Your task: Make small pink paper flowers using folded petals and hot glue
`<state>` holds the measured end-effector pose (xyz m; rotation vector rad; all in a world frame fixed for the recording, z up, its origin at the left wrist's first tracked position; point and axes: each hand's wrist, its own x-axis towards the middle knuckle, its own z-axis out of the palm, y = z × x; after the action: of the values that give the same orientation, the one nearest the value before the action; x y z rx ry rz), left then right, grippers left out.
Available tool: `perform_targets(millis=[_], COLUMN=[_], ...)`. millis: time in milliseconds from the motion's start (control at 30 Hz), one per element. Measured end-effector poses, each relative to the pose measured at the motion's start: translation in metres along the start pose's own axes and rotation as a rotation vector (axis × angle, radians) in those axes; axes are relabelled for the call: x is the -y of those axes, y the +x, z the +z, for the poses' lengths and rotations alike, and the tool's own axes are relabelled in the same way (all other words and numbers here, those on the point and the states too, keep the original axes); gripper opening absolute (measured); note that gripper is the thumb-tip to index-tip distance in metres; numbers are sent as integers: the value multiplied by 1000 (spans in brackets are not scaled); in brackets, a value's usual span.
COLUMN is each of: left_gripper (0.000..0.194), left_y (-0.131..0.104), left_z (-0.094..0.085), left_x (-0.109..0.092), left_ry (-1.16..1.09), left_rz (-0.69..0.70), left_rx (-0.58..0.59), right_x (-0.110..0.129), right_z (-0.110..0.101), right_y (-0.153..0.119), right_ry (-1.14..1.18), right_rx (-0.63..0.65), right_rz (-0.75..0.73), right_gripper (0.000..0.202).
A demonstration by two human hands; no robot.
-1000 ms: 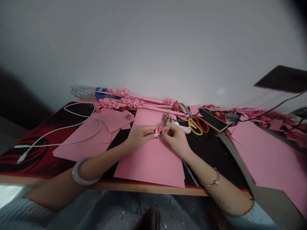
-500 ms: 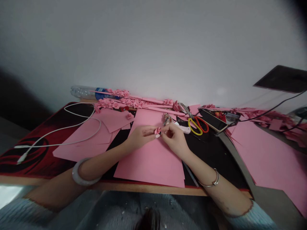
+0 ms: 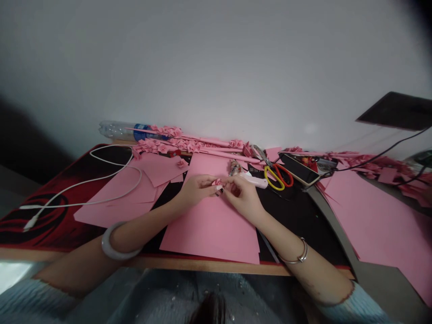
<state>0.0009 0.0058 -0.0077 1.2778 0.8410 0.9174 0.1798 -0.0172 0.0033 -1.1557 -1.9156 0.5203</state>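
A small folded pink paper flower is held between both hands, above the middle of the desk. My left hand pinches it from the left between thumb and fingers. From the right, the fingertips of my right hand close on its edge. Pink paper sheets lie stacked flat beneath my hands. Just behind my right hand are a white tool and a beaded item, both partly covered. One loose paper flower rests on the sheets to the left.
Scissors with yellow and red handles and a phone lie to the right. Rolled paper stems with flowers line the wall beside a plastic bottle. A white cable crosses the left sheets; more pink paper lies right.
The paper flower has turned and shifted slightly left between my fingers. My right fingertips have moved a little left with it, and my left thumb has changed position.
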Motion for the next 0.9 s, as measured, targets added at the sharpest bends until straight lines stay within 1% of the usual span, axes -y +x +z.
perform_targets(millis=[200,400,567,800,900], left_gripper=[35,30,25,30,28], left_y=[2,2,1,1,1], left_z=[-5,-5,-2,-2,-3], left_x=[-1,-1,-5,-4,-3], left_ry=[-108,-221,-292,-285,-257], left_rz=[-58,-129,-134,-153,-137], left_rx=[13,38,-1,-2,1], right_x=[-2,-2,-2,-2,-1], right_z=[-6,-7,-6,-7,-7], right_y=[1,2,1,0,0], right_ry=[65,90,109,113,118], right_rx=[-63,-87,-88,-88,-87], right_rz=[13,21,33,29,24], right_gripper=[18,14,9,12,13])
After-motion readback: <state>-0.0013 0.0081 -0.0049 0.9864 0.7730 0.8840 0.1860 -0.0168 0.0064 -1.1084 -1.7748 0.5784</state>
